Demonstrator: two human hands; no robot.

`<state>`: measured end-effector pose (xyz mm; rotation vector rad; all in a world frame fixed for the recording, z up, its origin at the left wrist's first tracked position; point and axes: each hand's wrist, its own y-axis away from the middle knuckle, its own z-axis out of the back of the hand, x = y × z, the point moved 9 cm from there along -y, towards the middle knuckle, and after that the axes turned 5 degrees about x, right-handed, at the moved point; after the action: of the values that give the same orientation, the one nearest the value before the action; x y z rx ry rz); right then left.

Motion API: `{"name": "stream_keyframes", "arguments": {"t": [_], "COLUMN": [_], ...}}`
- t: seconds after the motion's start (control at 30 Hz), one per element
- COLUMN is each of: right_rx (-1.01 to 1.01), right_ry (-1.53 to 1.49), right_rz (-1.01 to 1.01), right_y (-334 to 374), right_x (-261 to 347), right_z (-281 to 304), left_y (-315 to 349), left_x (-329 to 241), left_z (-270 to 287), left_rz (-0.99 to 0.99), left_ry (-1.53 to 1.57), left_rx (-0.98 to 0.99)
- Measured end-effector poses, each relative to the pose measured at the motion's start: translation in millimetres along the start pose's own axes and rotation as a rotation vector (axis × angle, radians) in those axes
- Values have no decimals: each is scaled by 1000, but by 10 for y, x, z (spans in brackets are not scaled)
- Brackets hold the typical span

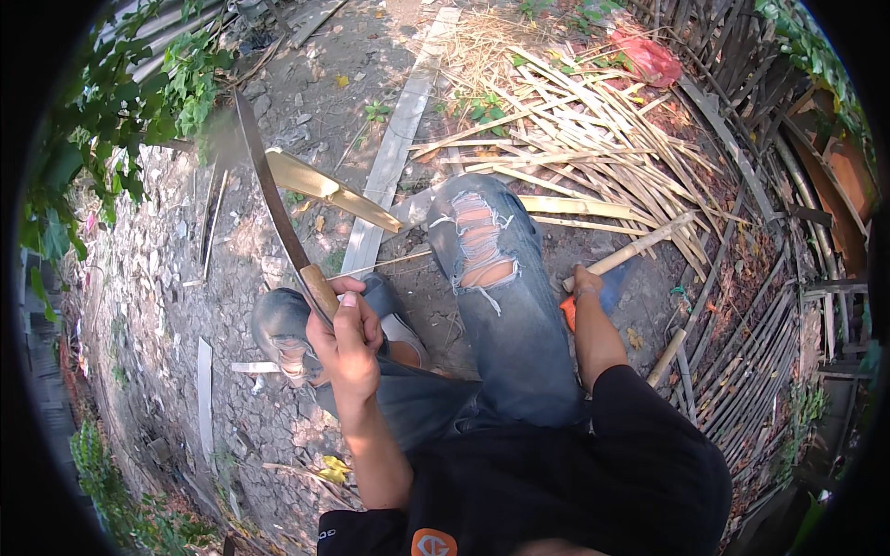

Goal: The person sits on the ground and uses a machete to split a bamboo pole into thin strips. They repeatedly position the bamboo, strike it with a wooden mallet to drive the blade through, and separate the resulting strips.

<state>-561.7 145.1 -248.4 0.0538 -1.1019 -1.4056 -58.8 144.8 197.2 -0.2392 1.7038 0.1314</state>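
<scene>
My left hand [349, 345] is closed round the wooden handle [320, 295] of a machete with a long, curved, dark blade [269, 190]. The blade points up and away to the left, over the ground. Down by the ground at my right, my right hand [585, 281] grips the near end of a pale round stick [649, 243], which slants away to the right. Beside that hand show a bit of something orange [568, 313] and something blue [614, 284]; I cannot make out what they are. A split bamboo piece [338, 193] lies just right of the blade.
Beyond my right knee [482, 246] spreads a heap of thin bamboo strips [593, 130], with a red plastic bag [646, 57] behind it. A grey plank [394, 153] runs away from me. Leafy vines [111, 120] hang at the left; many thin sticks [742, 371] lie at the right.
</scene>
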Motion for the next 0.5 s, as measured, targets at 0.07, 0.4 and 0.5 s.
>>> {"name": "stream_keyframes", "arguments": {"t": [0.07,0.4,0.5], "right_rx": [153,329,403], "right_ry": [-409,-737,-731], "right_rz": [39,608,1040], "right_y": [-356,2017,3055], "right_x": [-163,1571,2673], "right_z": [87,1605,2055], "left_y": [-43,-89,-112], "left_x": [17,32,-4], "left_z": [-103,-93,-96], "left_rz": [46,30,-20], "left_ry": [26,14,-70], "left_rx": [51,59,61]}}
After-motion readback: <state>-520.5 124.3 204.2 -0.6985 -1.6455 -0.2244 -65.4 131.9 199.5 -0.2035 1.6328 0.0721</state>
